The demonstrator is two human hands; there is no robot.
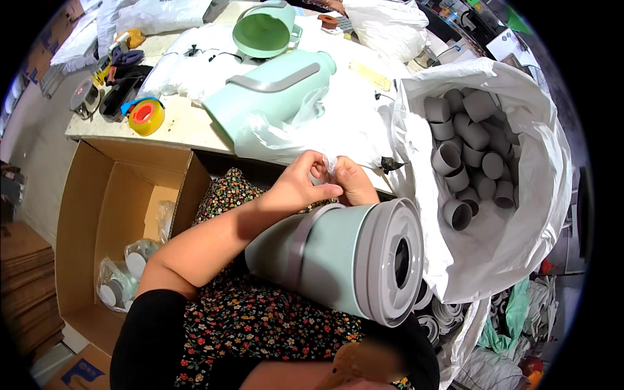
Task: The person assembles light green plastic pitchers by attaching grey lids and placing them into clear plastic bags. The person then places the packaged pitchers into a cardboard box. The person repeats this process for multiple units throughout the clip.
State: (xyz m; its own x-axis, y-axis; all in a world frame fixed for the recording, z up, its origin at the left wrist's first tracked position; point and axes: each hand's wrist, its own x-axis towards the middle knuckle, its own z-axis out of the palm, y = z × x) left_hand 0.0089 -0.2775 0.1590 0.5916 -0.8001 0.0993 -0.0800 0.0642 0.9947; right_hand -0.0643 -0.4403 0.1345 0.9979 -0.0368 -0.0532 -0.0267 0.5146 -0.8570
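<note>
My left hand (pixel 301 180) and my right hand (pixel 355 182) meet in front of my apron at the table's near edge. Both pinch the gathered edge of a clear plastic bag (pixel 331 164). Across my lap, below the hands, lies a pale green jug body (pixel 335 237) with a grey strap handle. Its grey round end, with a hole in it, faces right, and it hides most of my right forearm. Just beyond the hands, a second pale green jug body (pixel 276 88) lies on its side on the table, partly covered by clear plastic.
An open-topped green jug part (pixel 265 31) is at the back. A white sack (pixel 478 260) holding several grey cups (pixel 474 133) stands right. To the left are a cardboard box (pixel 88 221) with bagged white round parts (pixel 135 264) and a yellow tape roll (pixel 145 117) on the table (pixel 185 117).
</note>
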